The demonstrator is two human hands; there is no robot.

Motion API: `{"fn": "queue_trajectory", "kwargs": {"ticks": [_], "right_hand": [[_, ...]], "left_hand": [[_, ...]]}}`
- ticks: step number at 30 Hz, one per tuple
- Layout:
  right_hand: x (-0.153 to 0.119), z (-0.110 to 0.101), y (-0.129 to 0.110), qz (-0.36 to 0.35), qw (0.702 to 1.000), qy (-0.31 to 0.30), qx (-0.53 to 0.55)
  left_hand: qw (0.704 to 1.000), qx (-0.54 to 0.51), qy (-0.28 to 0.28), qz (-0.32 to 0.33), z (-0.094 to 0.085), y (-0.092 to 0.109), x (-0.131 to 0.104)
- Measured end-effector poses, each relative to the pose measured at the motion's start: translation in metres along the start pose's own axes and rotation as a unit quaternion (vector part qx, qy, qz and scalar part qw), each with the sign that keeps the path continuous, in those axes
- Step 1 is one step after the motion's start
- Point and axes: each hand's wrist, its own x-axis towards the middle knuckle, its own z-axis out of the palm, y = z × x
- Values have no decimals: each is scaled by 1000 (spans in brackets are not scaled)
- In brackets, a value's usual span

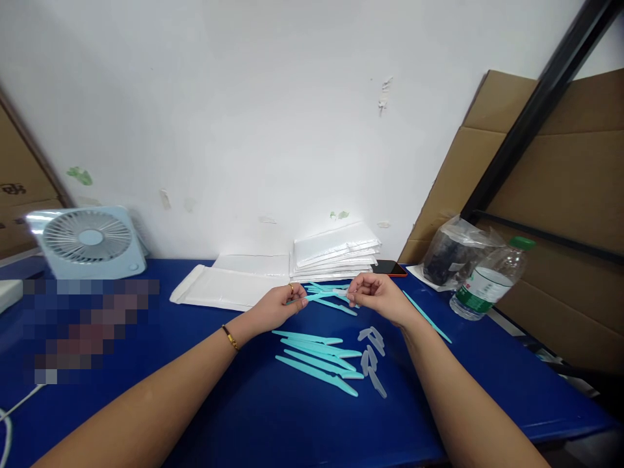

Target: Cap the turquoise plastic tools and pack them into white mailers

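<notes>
My left hand (pixel 279 305) pinches the handle end of a turquoise eyebrow razor (pixel 319 296), held level above the table. At its blade end, my right hand (pixel 373 296) closes its fingertips on a small clear blade cap (pixel 340 293); whether the cap sits on the blade or just off it I cannot tell. Several more turquoise razors (pixel 336 305) lie behind and under the held one, partly hidden by it. Nearer to me, several razors (pixel 312 372) lie side by side with blades pointing right. Loose translucent caps (pixel 372 356) are scattered to their right.
White padded envelopes (pixel 336 250) are stacked against the wall, with another envelope (pixel 229 286) left of them. A phone (pixel 389 268), bagged dark item (pixel 441 257) and water bottle (pixel 487 286) stand right. One thin turquoise stick (pixel 428 317) lies alone. A fan (pixel 90 240) is left.
</notes>
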Motion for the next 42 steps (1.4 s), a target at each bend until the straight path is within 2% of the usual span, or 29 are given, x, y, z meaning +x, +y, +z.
{"fn": "queue_trajectory", "kwargs": {"ticks": [6,8,11,12,14,16,18,20,22,26,31,36,39,42], "right_hand": [[1,11,2,11,998,-55,-18],[2,9,4,15,998,-57,-26],[4,-2,10,15,998,-13,-66],[4,-8,12,12,995,5,-98],[2,-18,13,-4,984,12,-178],[-1,-25,11,-15,967,-43,-249],[-5,-27,9,-8,948,-129,-290],[-8,-24,9,18,932,-191,-308],[-7,-19,12,36,928,-211,-305],[-2,-6,19,28,943,-190,-273],[1,9,21,6,955,-162,-249],[0,6,19,2,950,-144,-278],[1,6,21,9,945,-148,-291],[3,9,23,9,946,-146,-289]], "left_hand": [[999,32,-19,2,8,-1,1],[997,71,9,18,9,2,0],[984,144,84,60,7,7,-1],[982,157,81,69,6,9,-1],[984,159,8,75,4,10,-3],[982,152,-80,74,3,10,-4],[978,156,-122,72,4,8,-5],[978,163,-110,68,5,4,-4],[981,163,-85,57,6,0,-2],[986,151,-69,31,8,-7,1],[979,187,-45,64,13,-8,1],[970,223,-40,90,13,-4,-1],[972,215,-52,75,15,-4,1],[975,215,-35,50,24,-5,8]]}}
